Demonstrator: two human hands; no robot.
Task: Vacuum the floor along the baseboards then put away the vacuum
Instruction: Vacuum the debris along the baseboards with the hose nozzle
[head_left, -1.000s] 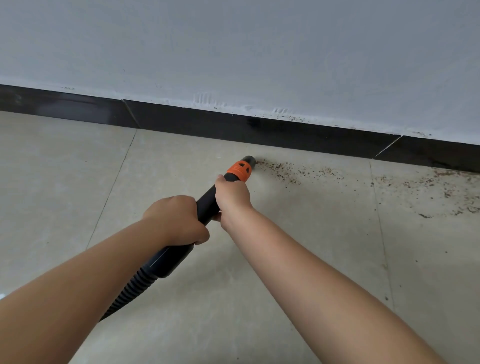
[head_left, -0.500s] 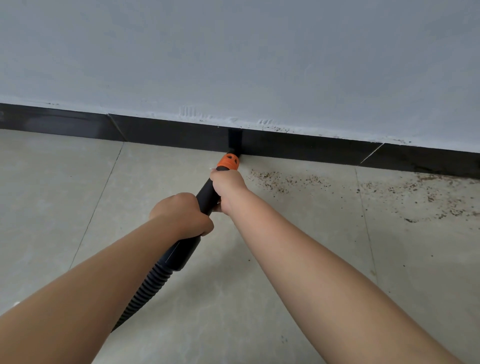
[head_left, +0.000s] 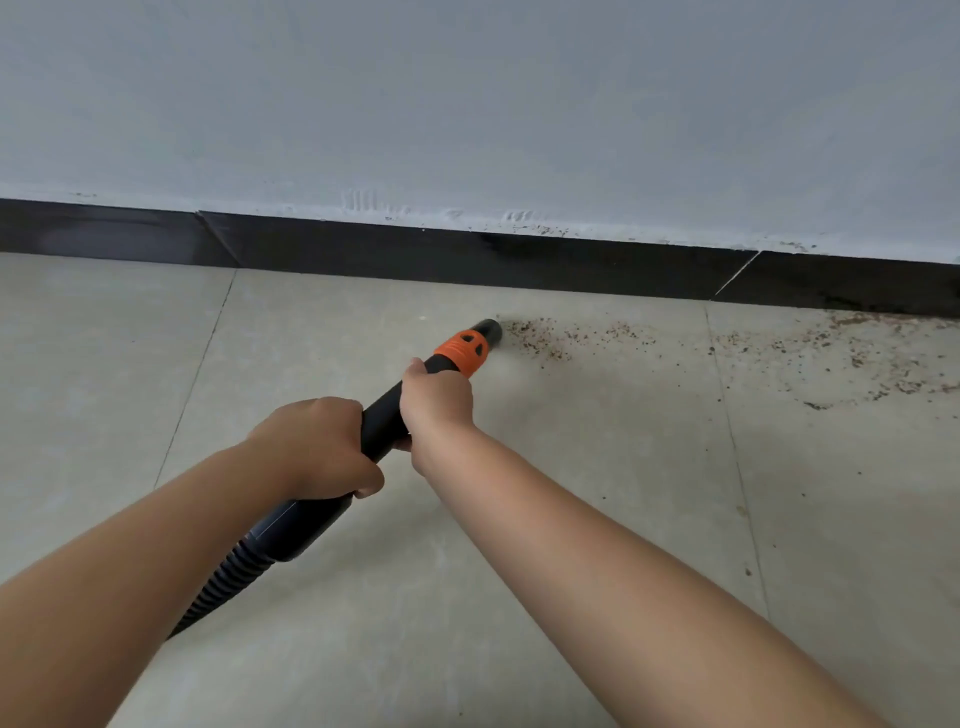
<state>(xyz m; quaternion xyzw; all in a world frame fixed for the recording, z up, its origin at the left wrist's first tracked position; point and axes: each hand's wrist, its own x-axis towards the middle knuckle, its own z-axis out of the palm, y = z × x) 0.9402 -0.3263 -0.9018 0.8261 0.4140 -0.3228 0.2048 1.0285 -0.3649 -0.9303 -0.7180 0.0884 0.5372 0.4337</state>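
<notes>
head view | both hands' fingers grasp vacuum wand (head_left: 382, 421) | debris (head_left: 540, 338) on tile floor (head_left: 571, 467) by baseboard (head_left: 467, 257)

Single head-worn, wide-angle view, looking forward and steeply down along both forearms. The camera sits behind and above the hands: the left hand (head_left: 317, 447) lies nearer the lens, the right hand (head_left: 436, 402) farther out, both curled round the vacuum tube (head_left: 382, 418), which runs away from the viewer. Beyond the fingers the nozzle tip (head_left: 488, 328) marks mid-frame; past it the dark baseboard (head_left: 519, 260) crosses the frame, slanting down to the right, with the wall (head_left: 467, 104) filling the upper third. Tiled floor (head_left: 571, 519) fills the lower part. With only one view, nothing overlaps.
</notes>
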